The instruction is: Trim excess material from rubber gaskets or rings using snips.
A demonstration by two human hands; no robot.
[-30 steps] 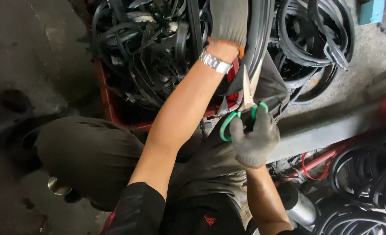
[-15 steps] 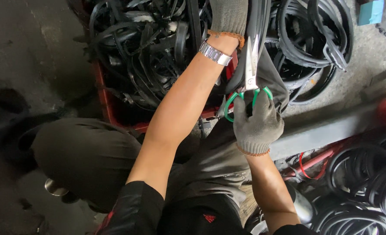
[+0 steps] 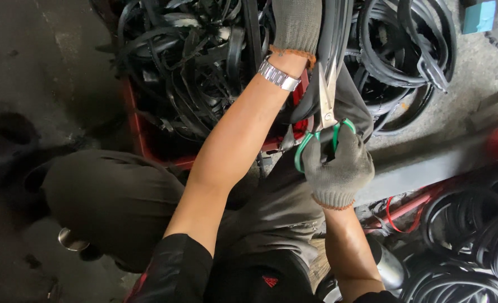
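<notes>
My left hand (image 3: 297,23), in a grey knit glove with a metal watch at the wrist, reaches up and grips a long black rubber strip (image 3: 339,33) at the top of the view. My right hand (image 3: 336,166), also gloved, holds green-handled scissors (image 3: 326,115) with the blades pointing up along that strip. The blades look nearly together against the rubber. Both hands work above my knees.
A red crate (image 3: 142,134) full of tangled black rubber strips stands ahead. More coiled black rubber rings (image 3: 406,50) lie at the upper right and lower right. A grey metal bar (image 3: 423,171) runs across the right. A blue box (image 3: 478,15) sits at the top right corner.
My right hand has moved the scissors upward along the rubber strip, closer to my left hand. The left hand has kept its hold near the top edge.
</notes>
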